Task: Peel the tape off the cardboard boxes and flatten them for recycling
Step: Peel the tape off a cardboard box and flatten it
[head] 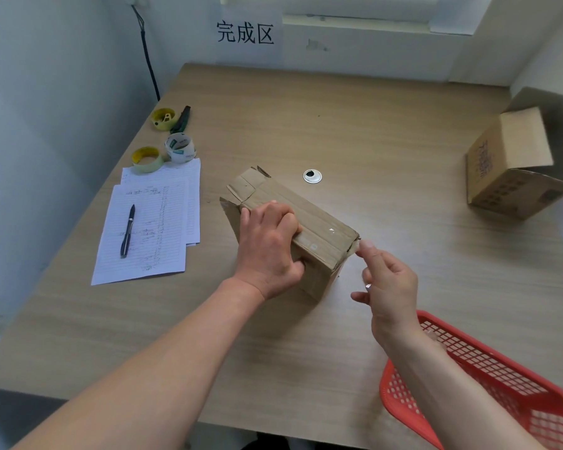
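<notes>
A small worn cardboard box (319, 222) lies tilted in the middle of the wooden table (371, 125). Clear tape runs along its top seam. My left hand (267, 251) grips the box over its near top edge, thumb on the side face. My right hand (387, 287) is at the box's right corner, where thumb and forefinger pinch at the tape end; whether the tape is lifted is too small to tell. A second, larger cardboard box (507, 170) lies on its side at the right with its flaps open.
A red plastic basket (507, 378) sits at the table's near right edge under my right forearm. Lined papers with a black pen (127, 232) lie at the left, with tape rolls (179, 147) and a cutter (181, 120) behind them. A metal cable grommet (312, 176) is behind the small box.
</notes>
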Demonstrator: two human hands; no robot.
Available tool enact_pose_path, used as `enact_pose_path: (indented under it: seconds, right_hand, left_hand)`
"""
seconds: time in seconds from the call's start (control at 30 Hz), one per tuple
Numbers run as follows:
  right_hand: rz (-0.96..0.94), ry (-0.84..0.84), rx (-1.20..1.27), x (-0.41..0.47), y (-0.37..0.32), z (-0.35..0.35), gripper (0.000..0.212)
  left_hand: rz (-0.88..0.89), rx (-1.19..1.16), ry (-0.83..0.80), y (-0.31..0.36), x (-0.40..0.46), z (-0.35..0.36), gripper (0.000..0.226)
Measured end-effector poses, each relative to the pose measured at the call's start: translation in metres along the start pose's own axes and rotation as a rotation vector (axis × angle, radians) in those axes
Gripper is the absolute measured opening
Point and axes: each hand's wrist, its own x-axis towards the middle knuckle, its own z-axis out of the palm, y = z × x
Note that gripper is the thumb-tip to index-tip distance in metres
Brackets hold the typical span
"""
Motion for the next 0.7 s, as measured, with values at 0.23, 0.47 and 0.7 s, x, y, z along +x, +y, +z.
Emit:
enact_pose_path:
  seconds: [0.23,0.47,0.7]
  right_hand:
    - [0.0,0.066,-0.081,0.006,0.007,0.013,0.026]
    - [0.142,0.013,0.3,-0.004,0.007,0.021,0.027]
    - [-0.139,-0.119,0.102,0.005,-0.034,0.028,0.02]
  left_hand:
    - [0.016,0.049,-0.015,0.002,-0.002,-0.004,0.046]
    - [0.051,0.245,-0.135,0.0,0.009,-0.019,0.09]
    - [0.046,0.167,-0.411,0.01,0.041,-0.05,0.114]
